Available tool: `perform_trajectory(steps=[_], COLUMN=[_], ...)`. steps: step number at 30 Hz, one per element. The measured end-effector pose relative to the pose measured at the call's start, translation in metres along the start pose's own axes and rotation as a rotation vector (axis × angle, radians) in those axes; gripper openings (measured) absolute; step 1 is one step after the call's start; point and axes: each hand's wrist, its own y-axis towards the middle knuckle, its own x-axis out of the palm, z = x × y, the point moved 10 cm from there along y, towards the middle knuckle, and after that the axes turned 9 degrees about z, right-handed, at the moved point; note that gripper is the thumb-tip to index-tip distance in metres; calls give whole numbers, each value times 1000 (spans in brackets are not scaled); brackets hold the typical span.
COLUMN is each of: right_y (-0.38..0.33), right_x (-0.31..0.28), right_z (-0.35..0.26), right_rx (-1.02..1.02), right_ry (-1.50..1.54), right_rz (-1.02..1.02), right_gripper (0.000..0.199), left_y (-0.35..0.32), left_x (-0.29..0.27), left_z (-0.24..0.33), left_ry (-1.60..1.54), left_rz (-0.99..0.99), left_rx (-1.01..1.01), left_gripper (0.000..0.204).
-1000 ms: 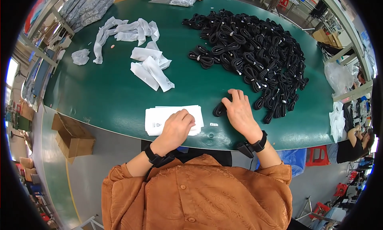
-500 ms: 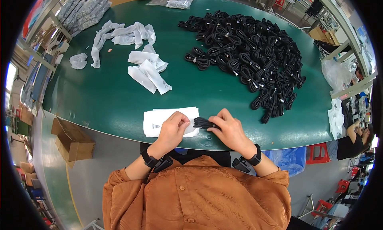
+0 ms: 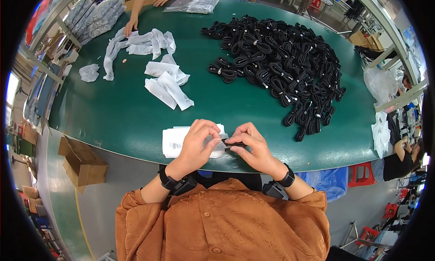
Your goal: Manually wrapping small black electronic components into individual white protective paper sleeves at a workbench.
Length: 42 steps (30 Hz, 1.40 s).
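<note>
My left hand (image 3: 198,142) pinches the mouth of a white plastic bag (image 3: 221,144) above a flat stack of white bags (image 3: 171,142) near the table's front edge. From the right, my right hand (image 3: 254,148) grips a coiled black cable (image 3: 236,144) between thumb and fingers. The cable's left end is at the bag's mouth and seems partly inside it; my fingers hide much of it. Beyond my hands, several filled white bags (image 3: 168,86) lie on the green table (image 3: 131,111). A large heap of bundled black cables (image 3: 281,57) covers the right side.
More white bags (image 3: 140,41) lie at the far left, where a co-worker's hand (image 3: 131,26) touches them. A clear bag of packed goods (image 3: 195,4) rests on the far edge. A cardboard box (image 3: 84,163) stands on the floor at left, a red stool (image 3: 361,174) at right.
My right hand has brought the cable left to the bag's mouth, and its visible end has gone behind the bag and fingers. A co-worker's hands have reached in at the far left.
</note>
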Motion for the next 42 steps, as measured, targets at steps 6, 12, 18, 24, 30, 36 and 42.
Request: perform_trajectory(steps=[6, 12, 18, 24, 30, 36, 42], right_y=[17, 35, 27, 19, 8, -2, -16], right_x=[-26, -66, -133, -113, -46, 2, -2], right_z=[-32, -18, 101, 149, 84, 25, 28], right_rx=[-45, -116, 92, 194, 308, 166, 185], right_ry=[247, -292, -1202, -1105, -374, -337, -317], right_rz=[218, 337, 369, 251, 92, -76, 26], right_gripper=[33, 36, 38, 35, 30, 37, 37], left_y=[21, 73, 57, -15, -32, -27, -33], left_x=[-8, -94, -78, 9, 16, 5, 15], left_z=[-11, -82, -25, -28, -38, -29, -28], left_ry=[-399, -645, 84, 236, 319, 332, 473], left_rz=[-9, 314, 240, -111, -121, -60, -97], left_rx=[-242, -477, -97, 59, 67, -11, 50], left_gripper=[6, 13, 20, 18, 17, 17, 19])
